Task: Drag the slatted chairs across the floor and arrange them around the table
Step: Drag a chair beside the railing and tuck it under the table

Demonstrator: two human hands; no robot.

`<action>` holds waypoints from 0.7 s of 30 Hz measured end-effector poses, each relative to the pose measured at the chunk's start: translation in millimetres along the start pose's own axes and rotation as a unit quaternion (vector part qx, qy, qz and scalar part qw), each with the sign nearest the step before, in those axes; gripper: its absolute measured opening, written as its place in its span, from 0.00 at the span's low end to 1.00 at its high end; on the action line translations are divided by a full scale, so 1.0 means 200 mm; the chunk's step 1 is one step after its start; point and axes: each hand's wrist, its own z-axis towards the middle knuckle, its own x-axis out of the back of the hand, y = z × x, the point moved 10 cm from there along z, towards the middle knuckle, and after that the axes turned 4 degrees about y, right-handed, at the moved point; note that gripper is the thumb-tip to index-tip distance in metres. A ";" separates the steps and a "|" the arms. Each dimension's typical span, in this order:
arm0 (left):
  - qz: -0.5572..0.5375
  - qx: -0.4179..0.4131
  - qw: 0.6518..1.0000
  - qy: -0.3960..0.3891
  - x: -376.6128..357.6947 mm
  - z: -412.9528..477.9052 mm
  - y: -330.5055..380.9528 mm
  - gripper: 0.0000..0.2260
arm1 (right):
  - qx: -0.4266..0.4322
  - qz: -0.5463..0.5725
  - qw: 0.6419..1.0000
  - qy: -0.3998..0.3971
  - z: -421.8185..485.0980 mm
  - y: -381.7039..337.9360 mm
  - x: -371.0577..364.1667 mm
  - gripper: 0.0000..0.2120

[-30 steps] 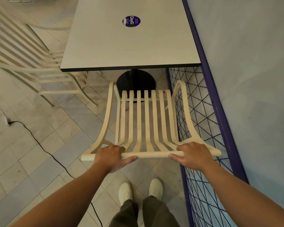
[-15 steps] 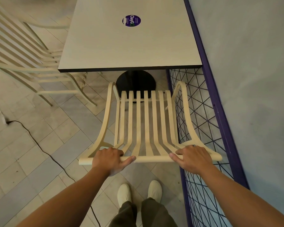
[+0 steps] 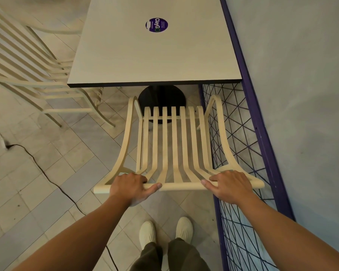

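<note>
Tiled floor (image 3: 47, 182), worktop (image 3: 145, 55) at top. Left hand (image 3: 131, 184) and right hand (image 3: 229, 184) grasp the chair (image 3: 174, 143); best pushed straight, evenly, clear of the fence (image 3: 257, 130) at frame right.

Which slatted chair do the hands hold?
The chair facing the table's near end, beside the purple fence; left hand and right hand grip its back rail. The other chair, at the left, is untouched.

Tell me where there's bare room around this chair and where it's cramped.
Free: the tabletop, bare except its purple sticker, and the tiled floor between the held chair and the black cable. Crowded: the held chair's right side runs close along the purple wire fence, and a second chair fills the table's left side.
</note>
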 end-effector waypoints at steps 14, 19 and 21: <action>0.007 0.000 1.000 -0.001 0.03 0.05 0.01 0.48 | 0.005 -0.002 1.000 -0.001 0.06 0.02 0.02 0.50; 0.022 0.011 0.999 -0.023 0.02 0.04 0.02 0.42 | 0.013 -0.011 1.000 -0.009 0.07 0.02 0.02 0.49; 0.022 0.013 0.999 -0.026 0.02 0.04 0.02 0.40 | 0.016 -0.010 1.000 -0.011 0.07 0.02 0.02 0.50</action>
